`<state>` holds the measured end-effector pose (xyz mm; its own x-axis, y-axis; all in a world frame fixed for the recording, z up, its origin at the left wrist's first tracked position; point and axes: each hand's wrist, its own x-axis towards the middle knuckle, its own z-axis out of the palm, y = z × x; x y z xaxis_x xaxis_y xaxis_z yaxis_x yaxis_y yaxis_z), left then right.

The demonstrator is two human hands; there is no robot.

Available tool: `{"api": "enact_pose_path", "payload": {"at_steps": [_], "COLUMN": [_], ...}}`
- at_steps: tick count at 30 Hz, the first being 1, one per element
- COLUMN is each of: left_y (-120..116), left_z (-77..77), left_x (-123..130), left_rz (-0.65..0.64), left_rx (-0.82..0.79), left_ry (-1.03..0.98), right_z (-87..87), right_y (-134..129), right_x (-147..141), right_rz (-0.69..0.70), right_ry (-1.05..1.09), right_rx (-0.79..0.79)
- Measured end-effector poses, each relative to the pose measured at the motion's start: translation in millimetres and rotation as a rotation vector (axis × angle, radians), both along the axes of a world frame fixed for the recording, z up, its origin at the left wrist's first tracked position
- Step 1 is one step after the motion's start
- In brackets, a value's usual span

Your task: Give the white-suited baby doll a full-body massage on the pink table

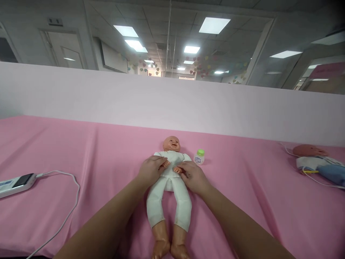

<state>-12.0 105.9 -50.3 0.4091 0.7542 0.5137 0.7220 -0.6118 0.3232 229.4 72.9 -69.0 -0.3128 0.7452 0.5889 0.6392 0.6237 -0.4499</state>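
Note:
A baby doll (169, 181) in white clothes lies on its back on the pink sheet (113, 154), head toward the wall and bare feet toward me. My left hand (152, 171) is closed round the doll's hand on the left side of its belly. On the other side, my right hand (194, 175) grips the doll's other hand between thumb and fingers. Both doll hands rest over the lower front of the white shirt. Just beyond my right hand stands a small clear bottle (199, 157) with a green cap.
At the far left lies a white device (17, 184) with a screen and a white cable (77, 194). A second doll (309, 151), in white and blue cloth with a thin cord, lies at the far right. A low white wall (172, 104) with glass above borders the back.

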Motion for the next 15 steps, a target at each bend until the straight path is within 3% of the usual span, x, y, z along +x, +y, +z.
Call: {"api": "enact_pose_path", "payload": {"at_steps": [3,6,10,13,15], "left_y": [2.4,10.0,25.2,34.8,38.5], "left_z": [-0.3,0.6,-3.7,-10.7,-15.3], "left_x": [-2.6,-18.5,-54.1,-78.2,-87.4], "left_rz": [-0.007,0.126,0.395,0.624,0.687], "left_rx": [-0.010,-0.117,-0.325,-0.393,-0.411], "left_ry": [-0.068,-0.298,-0.624,-0.620,-0.582], "right_z": [0.0,-2.2,-8.6,-19.0,-28.2], "right_y": [0.9,5.3,18.6,32.7,41.8], "right_x": [0.2,11.7,45.4,74.1,88.8], "right_rz": [0.018,-0.084,-0.367,-0.586,-0.635], "right_ry": [0.025,0.251,0.577,0.637,0.652], "right_rx": [0.007,-0.059,-0.147,-0.208,-0.216]}}
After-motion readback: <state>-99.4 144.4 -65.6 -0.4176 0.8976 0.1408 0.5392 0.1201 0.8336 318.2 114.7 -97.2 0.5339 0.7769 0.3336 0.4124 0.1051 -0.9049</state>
